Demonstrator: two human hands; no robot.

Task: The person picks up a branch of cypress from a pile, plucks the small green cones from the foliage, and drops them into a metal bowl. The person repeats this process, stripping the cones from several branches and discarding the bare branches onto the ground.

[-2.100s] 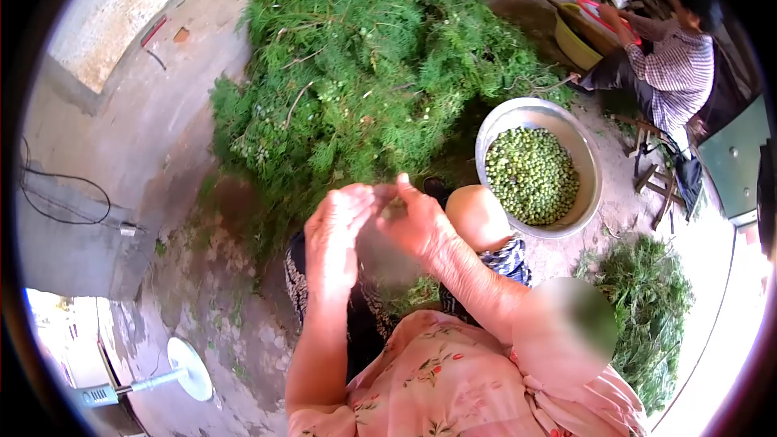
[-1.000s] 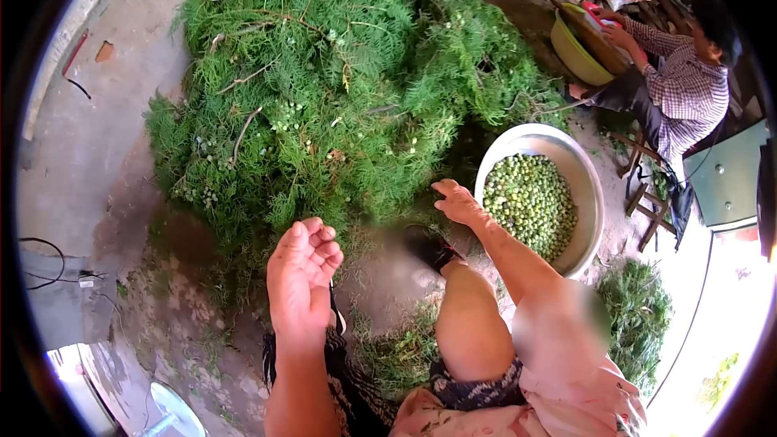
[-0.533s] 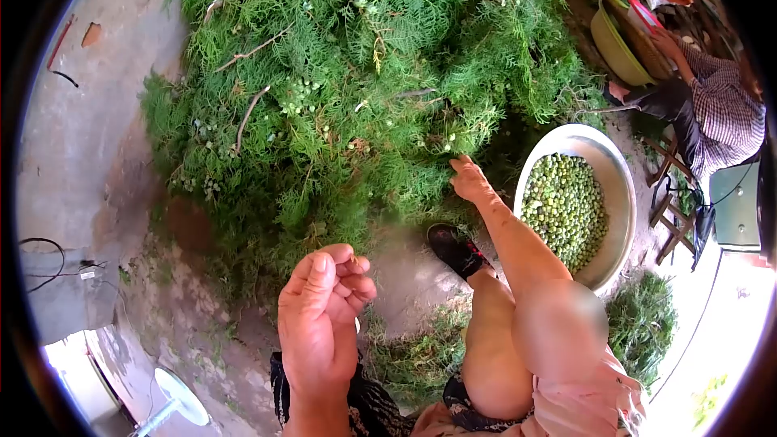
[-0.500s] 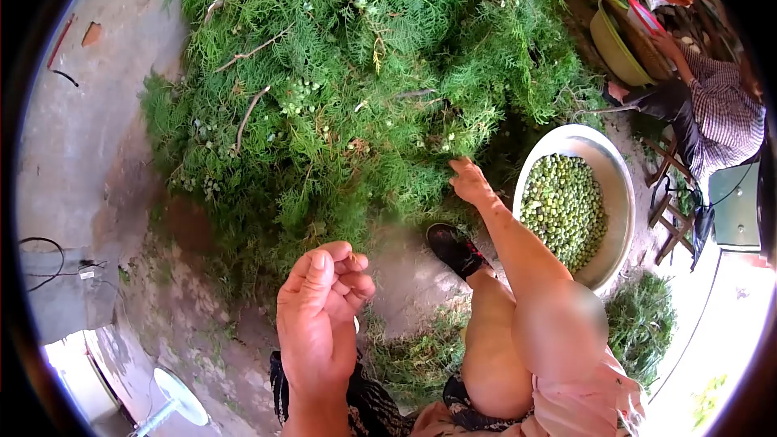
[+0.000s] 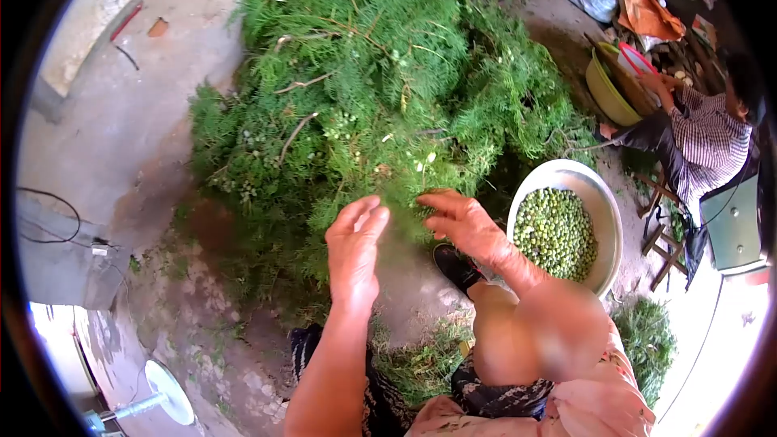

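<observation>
The heap of branches is soft, feathery green foliage, matt, on thin, rough woody stems. The bowl is bare metal, dull silver-grey with a smooth rim. The berries in it look smooth and matt, pale green. The ground is rough grey concrete, stained and gritty. The tub looks like yellow-green plastic with a slight sheen, though it is small and far off. The co-worker's shirt is checked woven cloth, and the stool is weathered bare wood. The shoe is matt black.
</observation>
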